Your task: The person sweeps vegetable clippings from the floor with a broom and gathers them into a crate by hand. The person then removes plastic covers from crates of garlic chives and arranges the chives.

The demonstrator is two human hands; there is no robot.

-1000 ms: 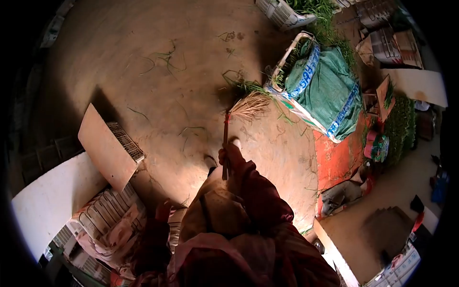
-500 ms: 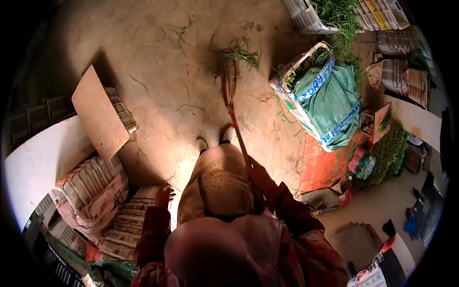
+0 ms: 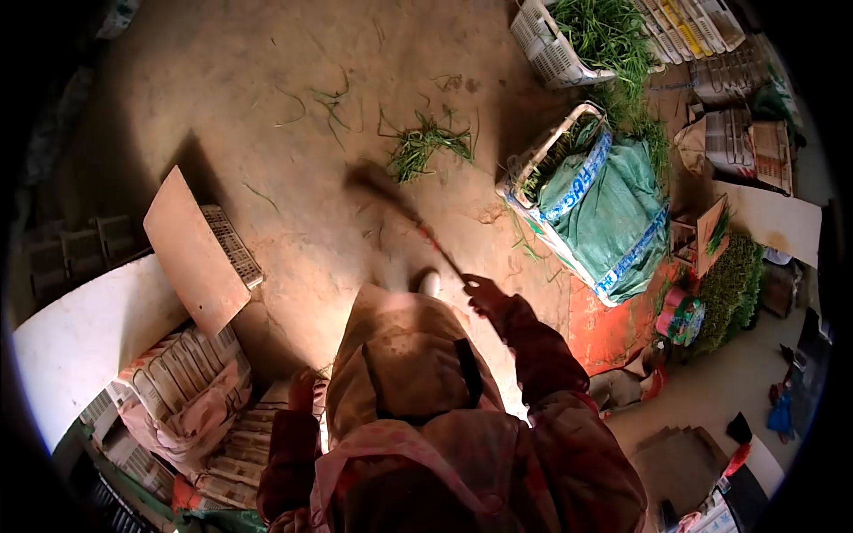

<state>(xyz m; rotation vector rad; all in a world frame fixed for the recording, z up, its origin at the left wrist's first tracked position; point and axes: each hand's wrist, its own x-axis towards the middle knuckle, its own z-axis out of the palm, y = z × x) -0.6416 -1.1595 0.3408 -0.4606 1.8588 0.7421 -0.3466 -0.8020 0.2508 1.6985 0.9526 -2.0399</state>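
My right hand (image 3: 484,293) is closed around the thin handle of a broom (image 3: 433,240). The broom slants up and left across the floor, its head smeared by motion. A pile of cut green grass (image 3: 430,149) lies just beyond the broom head. My left hand (image 3: 303,388) hangs low at my left side, near a stack of flat slatted plastic crates (image 3: 253,435). It appears to hold nothing, with its fingers loosely apart, though they show only dimly.
A crate covered with green cloth (image 3: 604,218) stands on the right, below a white basket of greens (image 3: 551,49). To the left, a tan board (image 3: 194,249) leans against a crate. Loose stalks (image 3: 331,102) lie on the dirt floor (image 3: 240,89).
My right hand has moved forward with the broom, whose head has swung left off the grass pile, leaving the pile exposed. My left hand has shifted slightly downward. The view has tilted a little.
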